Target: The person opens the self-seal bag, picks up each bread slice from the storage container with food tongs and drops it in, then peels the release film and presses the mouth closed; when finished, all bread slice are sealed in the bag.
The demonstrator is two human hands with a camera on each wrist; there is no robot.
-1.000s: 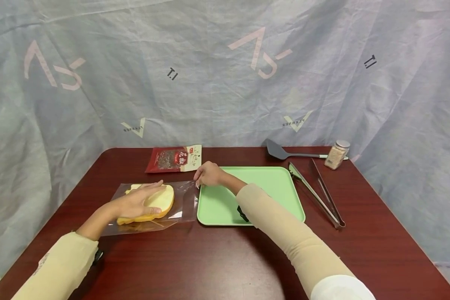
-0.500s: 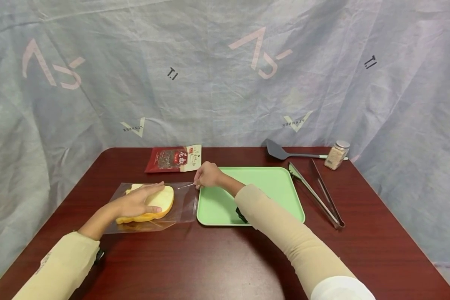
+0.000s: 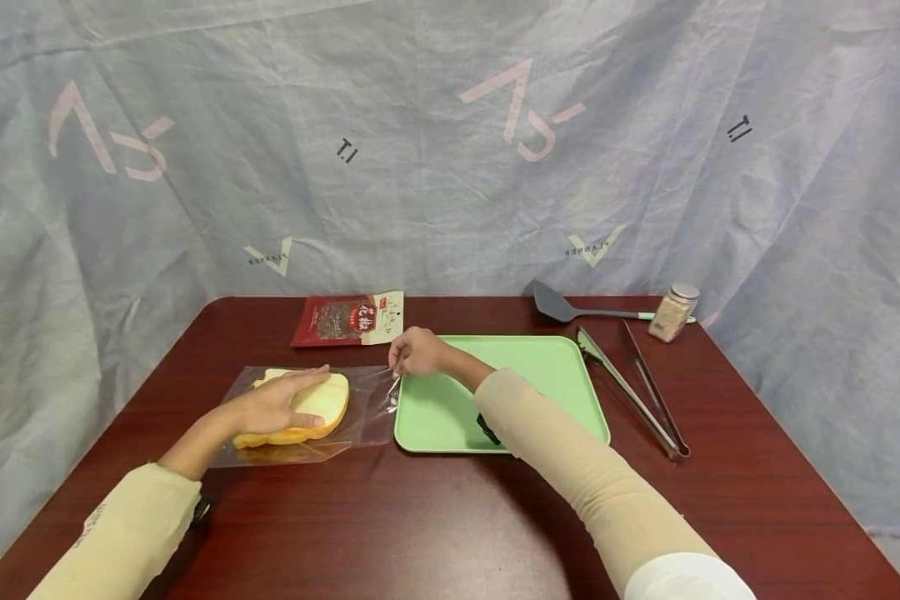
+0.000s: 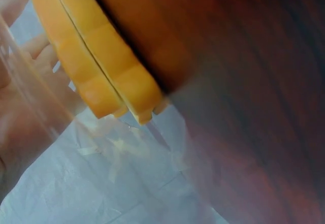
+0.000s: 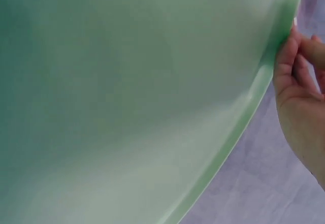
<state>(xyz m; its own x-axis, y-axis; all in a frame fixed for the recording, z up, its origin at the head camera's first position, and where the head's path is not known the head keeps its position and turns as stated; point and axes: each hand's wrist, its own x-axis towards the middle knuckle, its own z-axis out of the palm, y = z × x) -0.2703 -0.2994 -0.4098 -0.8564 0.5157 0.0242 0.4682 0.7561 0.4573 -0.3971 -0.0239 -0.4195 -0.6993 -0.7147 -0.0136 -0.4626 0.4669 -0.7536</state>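
Slices of bread [image 3: 333, 398] with yellow-orange crust [image 4: 84, 46] lie within a clear plastic bag [image 3: 367, 408] at the left of the table. My left hand [image 3: 273, 404] rests flat over the bread, its thumb spread toward the near side. At the bag's right end, my right hand [image 3: 417, 352] pinches the far corner of the bag's opening between thumb and fingers. That hand is above the left rim of a light green tray [image 3: 495, 417]. In the right wrist view the curled fingers [image 5: 287, 64] show beside the tray's edge.
Behind the bag lies a red spice packet [image 3: 345, 319]. Metal tongs [image 3: 637, 392] lie spread to the right of the tray. A grey spatula [image 3: 555, 302] and a glass jar [image 3: 673, 312] are at the back right. A grey cloth [image 3: 420, 167] hangs behind the table.
The plastic at the bag's right end has shifted and creased under my right fingers. My left hand has stayed on the bread, and the other things have not moved.
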